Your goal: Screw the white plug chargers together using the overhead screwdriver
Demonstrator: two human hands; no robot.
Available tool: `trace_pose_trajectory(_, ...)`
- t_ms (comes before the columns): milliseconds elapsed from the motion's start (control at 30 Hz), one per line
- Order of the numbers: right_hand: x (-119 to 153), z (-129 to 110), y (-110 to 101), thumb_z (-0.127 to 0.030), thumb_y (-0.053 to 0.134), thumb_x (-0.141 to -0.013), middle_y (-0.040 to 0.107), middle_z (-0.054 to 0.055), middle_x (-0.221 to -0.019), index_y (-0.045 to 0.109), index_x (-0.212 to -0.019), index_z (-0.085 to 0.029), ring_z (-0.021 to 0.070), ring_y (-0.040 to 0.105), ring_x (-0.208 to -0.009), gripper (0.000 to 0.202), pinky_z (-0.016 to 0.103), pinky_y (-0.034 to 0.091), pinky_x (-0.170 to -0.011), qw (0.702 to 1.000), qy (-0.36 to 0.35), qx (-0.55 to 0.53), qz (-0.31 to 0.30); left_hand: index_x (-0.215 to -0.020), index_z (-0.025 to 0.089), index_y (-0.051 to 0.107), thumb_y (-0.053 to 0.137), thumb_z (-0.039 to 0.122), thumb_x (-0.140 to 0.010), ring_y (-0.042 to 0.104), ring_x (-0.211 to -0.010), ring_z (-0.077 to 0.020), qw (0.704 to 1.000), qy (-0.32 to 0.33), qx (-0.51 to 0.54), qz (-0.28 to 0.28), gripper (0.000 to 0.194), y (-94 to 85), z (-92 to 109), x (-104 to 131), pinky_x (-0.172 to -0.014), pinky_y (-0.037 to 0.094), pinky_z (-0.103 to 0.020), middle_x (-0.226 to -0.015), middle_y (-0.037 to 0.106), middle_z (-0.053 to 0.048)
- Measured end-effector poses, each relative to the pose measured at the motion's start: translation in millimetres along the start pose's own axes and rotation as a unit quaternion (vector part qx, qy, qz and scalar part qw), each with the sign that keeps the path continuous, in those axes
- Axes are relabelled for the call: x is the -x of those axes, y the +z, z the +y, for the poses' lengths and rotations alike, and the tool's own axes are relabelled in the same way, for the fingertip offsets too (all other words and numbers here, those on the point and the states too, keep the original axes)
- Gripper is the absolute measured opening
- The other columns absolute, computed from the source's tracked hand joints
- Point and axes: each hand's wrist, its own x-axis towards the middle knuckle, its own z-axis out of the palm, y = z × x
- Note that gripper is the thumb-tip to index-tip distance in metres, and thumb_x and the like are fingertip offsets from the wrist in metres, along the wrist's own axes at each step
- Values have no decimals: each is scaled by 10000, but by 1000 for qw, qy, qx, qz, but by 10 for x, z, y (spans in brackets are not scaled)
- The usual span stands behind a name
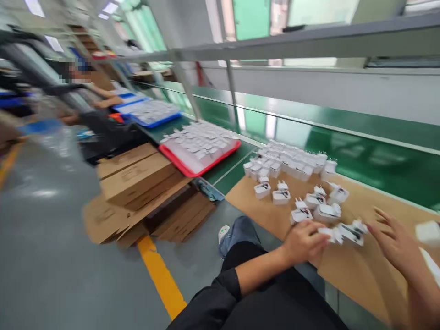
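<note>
Between the fingers and thumb of my left hand (304,240) is a small white plug adapter (332,234), partly covered by the fingertips. Right beside it lies an open white charger housing (351,233) with dark parts showing inside. My right hand (395,238) has its fingers apart, one fingertip at the charger's plug end (360,225). Several similar open chargers, such as one white unit (301,214) and another unit (281,196), stand just beyond my left hand. Behind them, white chargers (297,160) are packed close in rows with their pins up.
Brown cardboard (364,275) covers the bench. A red tray (197,172) of white chargers stands to the left, with a blue tray (151,123) further back. Cardboard boxes (137,178) are stacked beside the bench. A green conveyor (360,151) runs behind; a co-worker's arm (106,98) shows far left.
</note>
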Motion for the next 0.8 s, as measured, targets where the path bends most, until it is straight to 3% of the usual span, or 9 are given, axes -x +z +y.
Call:
trace_pose_trajectory(100, 165, 38, -14, -690, 538, -857, 659, 141, -1281, 566, -1313, -263, 282, 680, -1097, 625, 471, 581, -938, 991, 78, -74, -73, -1097, 202, 712, 559, 233, -967, 652, -1044, -202, 997, -20, -8, 71, 204, -56, -3, 74, -923, 555, -346, -1207, 699, -101)
trace_pose_trajectory(233, 213, -46, -32, -648, 533, -871, 712, 103, -1186, 653, -1171, -235, 256, 703, -1041, 524, 443, 585, -915, 986, 107, -103, -76, -1109, 203, 689, 579, 170, -943, 652, -995, -206, 991, -8, -14, 129, 202, -85, 2, 77, -897, 541, -348, -1237, 692, -107)
trace_pose_trajectory(333, 221, -123, 10, -602, 568, -876, 716, 98, -1171, 642, -1226, -240, 238, 699, -1042, 509, 394, 584, -880, 984, 108, -105, -94, -1140, 192, 668, 632, 173, -909, 662, -975, -221, 983, 0, -40, 182, 234, -124, 154, 90, -879, 530, -357, -1176, 702, -124)
trace_pose_trajectory(400, 225, -134, 66, -594, 595, -861, 732, 92, -1073, 659, -1210, -238, 225, 710, -928, 503, 381, 580, -823, 984, 110, -84, -110, -1111, 197, 662, 656, 169, -890, 673, -928, -211, 981, 17, -23, 194, 223, -131, 294, 106, -852, 537, -343, -1082, 715, -108)
trace_pose_trajectory(500, 250, -97, 112, -568, 646, -824, 705, 53, -898, 667, -1148, -221, 178, 664, -713, 475, 337, 556, -687, 985, 102, -75, -116, -1143, 211, 631, 599, 146, -917, 691, -973, -185, 988, 33, 66, 135, 237, -72, 483, 136, -872, 564, -302, -1072, 707, -91)
trace_pose_trajectory(633, 368, -45, -6, -504, 682, -827, 684, 32, -955, 631, -1186, -240, 161, 659, -778, 448, 295, 562, -685, 982, 56, -145, -108, -1487, 183, 367, 565, 238, -954, 586, -1290, -249, 990, -37, 132, 36, 571, 122, 623, 126, -1005, 553, -357, -1457, 525, -183)
trace_pose_trajectory(700, 439, -45, -113, -454, 676, -854, 701, 39, -1056, 626, -1215, -253, 176, 676, -908, 417, 320, 580, -807, 983, 14, -150, -106, -1558, 180, 234, 602, 310, -943, 659, -1179, -257, 981, -99, 164, -8, 729, 218, 651, 69, -943, 584, -364, -1507, 471, -207)
trace_pose_trajectory(800, 509, -61, -255, -390, 645, -896, 710, 46, -1163, 642, -1189, -253, 192, 676, -1036, 323, 359, 559, -931, 979, -56, -148, -129, -1565, 186, 234, 642, 334, -922, 731, -807, -178, 948, -186, 250, -67, 776, 302, 649, -68, -798, 614, -329, -1367, 614, -172)
